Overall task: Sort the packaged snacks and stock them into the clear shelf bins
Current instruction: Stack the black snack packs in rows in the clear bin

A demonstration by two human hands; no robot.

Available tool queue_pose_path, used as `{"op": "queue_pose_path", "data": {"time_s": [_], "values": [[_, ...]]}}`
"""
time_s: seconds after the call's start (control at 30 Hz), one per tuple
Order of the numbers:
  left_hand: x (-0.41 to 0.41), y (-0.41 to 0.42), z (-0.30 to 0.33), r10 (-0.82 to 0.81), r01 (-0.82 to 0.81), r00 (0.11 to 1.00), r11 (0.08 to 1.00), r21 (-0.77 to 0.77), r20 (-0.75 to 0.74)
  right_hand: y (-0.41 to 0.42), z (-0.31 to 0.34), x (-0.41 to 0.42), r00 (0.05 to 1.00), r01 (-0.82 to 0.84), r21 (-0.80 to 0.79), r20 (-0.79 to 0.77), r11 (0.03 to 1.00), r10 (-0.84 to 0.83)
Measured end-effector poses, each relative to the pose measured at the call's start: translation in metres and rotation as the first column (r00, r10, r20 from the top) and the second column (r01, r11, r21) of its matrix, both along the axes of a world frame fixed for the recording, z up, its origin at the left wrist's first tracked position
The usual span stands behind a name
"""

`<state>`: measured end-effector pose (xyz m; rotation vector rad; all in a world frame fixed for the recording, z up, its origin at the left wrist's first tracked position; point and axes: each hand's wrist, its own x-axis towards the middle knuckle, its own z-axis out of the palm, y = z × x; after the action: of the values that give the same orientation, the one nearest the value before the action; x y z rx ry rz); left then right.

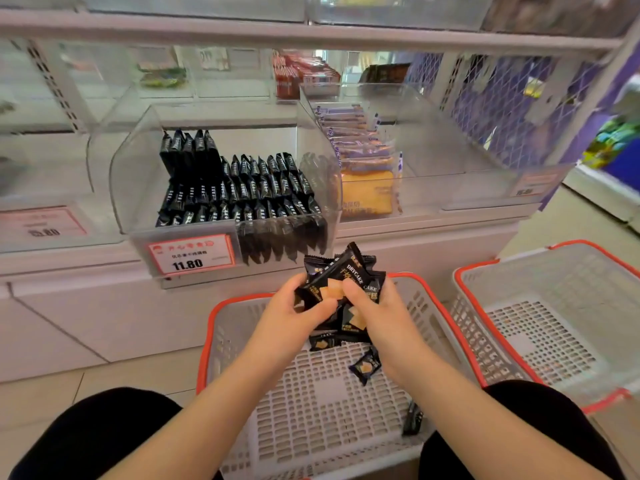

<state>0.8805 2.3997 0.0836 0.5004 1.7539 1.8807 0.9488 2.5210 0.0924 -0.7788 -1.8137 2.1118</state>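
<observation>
While both hands grip one bunch of black packs [341, 282] above the near basket [225, 327], the left hand [294, 306] curls round the bunch's left side w/ thumb on top, and the right hand [377, 306] pinches the right side, thumb on a front pack marked DRYCAKE. Packs fan out upward, several overlapping. Two loose packs lie on the basket floor: one [365, 367] just under the right wrist, one [412, 418] near the right wall, standing on edge. Second basket [485, 268], white w/ red rim, sits to the right, just beside the first. Straight ahead on the shelf, a clear bin [138, 168] holds rows of the same black packs, upright, approx. three tiers front to back; price tag [192, 254] on its front reads 11.80. Next bin to the right [433, 188] holds a row of yellow cake packs [367, 188] along its left wall. Black-clad knees at bottom corners.
</observation>
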Motion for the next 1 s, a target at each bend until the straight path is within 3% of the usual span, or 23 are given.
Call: {"op": "queue_pose_path", "data": {"time_s": [0.07, 0.17, 0.27, 0.33, 0.4, 0.47, 0.53, 0.6, 0.67, 0.77, 0.87, 1.0], "values": [[-0.003, -0.003, 0.002, -0.040, 0.039, 0.995, 0.999, 0.007, 0.095, 0.004, 0.002, -0.001, 1.000, -0.012, -0.012, 0.013, 1.000, 0.012], [-0.010, -0.006, 0.005, -0.033, 0.034, 0.979, 0.999, 0.002, 0.199, 0.014, 0.007, 0.001, 0.993, -0.118, 0.118, 0.047, 0.986, 0.113], [-0.012, -0.011, 0.005, -0.057, 0.046, 0.994, 0.992, -0.114, -0.092, 0.021, 0.010, 0.004, 0.979, -0.204, 0.309, 0.083, 0.929, 0.187], [-0.009, -0.011, 0.003, -0.146, 0.063, 0.937, 0.964, -0.257, -0.317, 0.021, 0.007, 0.005, 0.975, -0.220, 0.430, 0.109, 0.876, 0.192], [-0.006, -0.010, -0.001, -0.145, 0.007, 0.895, 0.950, -0.311, -0.421, 0.021, 0.004, 0.006, 0.970, -0.243, 0.460, 0.127, 0.854, 0.208], [-0.007, -0.009, 0.000, -0.074, -0.016, 0.930, 0.971, -0.239, -0.361, 0.023, 0.005, 0.005, 0.955, -0.295, 0.328, 0.082, 0.897, 0.284], [-0.011, -0.010, 0.004, -0.007, -0.004, 0.988, 0.997, -0.071, -0.156, 0.027, 0.006, 0.004, 0.949, -0.310, 0.145, -0.006, 0.940, 0.314], [-0.014, -0.013, 0.009, -0.005, 0.003, 1.000, 0.996, 0.091, 0.022, 0.030, 0.006, 0.001, 0.969, -0.240, 0.033, -0.058, 0.970, 0.241], [-0.014, -0.014, 0.012, -0.052, 0.045, 0.997, 0.992, 0.119, 0.054, 0.028, 0.004, -0.002, 0.989, -0.131, 0.092, -0.056, 0.987, 0.137], [-0.007, -0.011, 0.009, -0.111, 0.111, 0.993, 0.994, -0.002, 0.032, 0.019, 0.003, -0.007, 0.997, -0.029, 0.389, -0.056, 0.921, 0.056], [0.001, -0.007, 0.008, -0.080, 0.081, 0.997, 0.996, -0.045, 0.011, 0.011, 0.006, -0.008, 0.988, 0.068, 0.402, -0.153, 0.913, -0.006], [0.005, -0.011, 0.013, -0.113, 0.114, 0.993, 0.992, 0.054, -0.011, -0.005, 0.008, -0.003, 0.971, 0.126, 0.452, -0.240, 0.883, -0.016]]}}
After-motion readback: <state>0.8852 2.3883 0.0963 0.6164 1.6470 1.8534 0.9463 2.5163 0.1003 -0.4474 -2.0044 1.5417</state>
